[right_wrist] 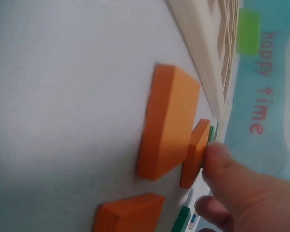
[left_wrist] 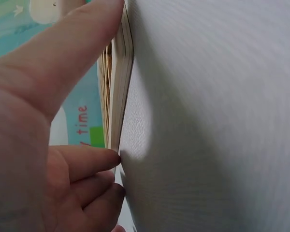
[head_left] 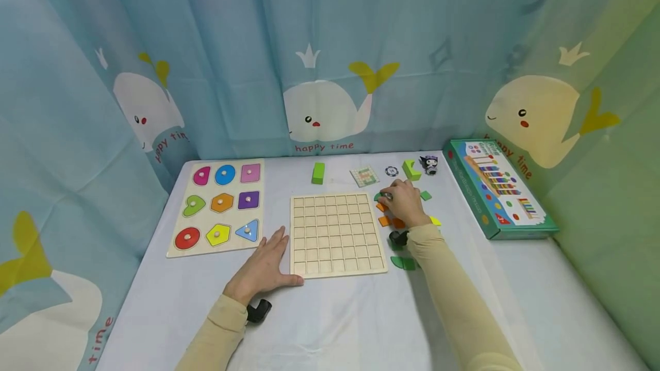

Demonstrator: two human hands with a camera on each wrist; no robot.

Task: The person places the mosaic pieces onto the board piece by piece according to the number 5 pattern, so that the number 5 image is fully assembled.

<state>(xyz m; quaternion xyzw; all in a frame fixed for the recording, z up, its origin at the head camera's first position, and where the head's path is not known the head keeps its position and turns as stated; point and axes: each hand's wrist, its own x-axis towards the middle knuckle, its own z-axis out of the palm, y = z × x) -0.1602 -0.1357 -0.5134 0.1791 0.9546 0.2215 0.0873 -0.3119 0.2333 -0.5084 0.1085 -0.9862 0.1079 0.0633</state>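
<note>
A wooden grid board [head_left: 335, 233] lies on the white table in front of me. My left hand [head_left: 265, 265] rests at its lower left corner, fingers along the left edge and thumb at the front edge. In the left wrist view, the thumb [left_wrist: 77, 43] and fingers touch the board's side [left_wrist: 118, 96]. Beyond the board's right edge, my right hand [head_left: 404, 202] pinches a small green piece [head_left: 378, 197] by its side. The thumb [right_wrist: 222, 154] shows in the right wrist view, while the index fingertip is hidden. Close by lie several orange blocks [right_wrist: 171, 121].
A shape-puzzle board [head_left: 206, 210] lies at left. Behind the grid board are a green block [head_left: 318, 173], a patterned card [head_left: 365, 176], a chip [head_left: 392, 171], a notched green block [head_left: 411, 170] and a figurine [head_left: 429, 165]. A boxed toy [head_left: 500, 188] sits right; green pieces [head_left: 403, 263] lie in front.
</note>
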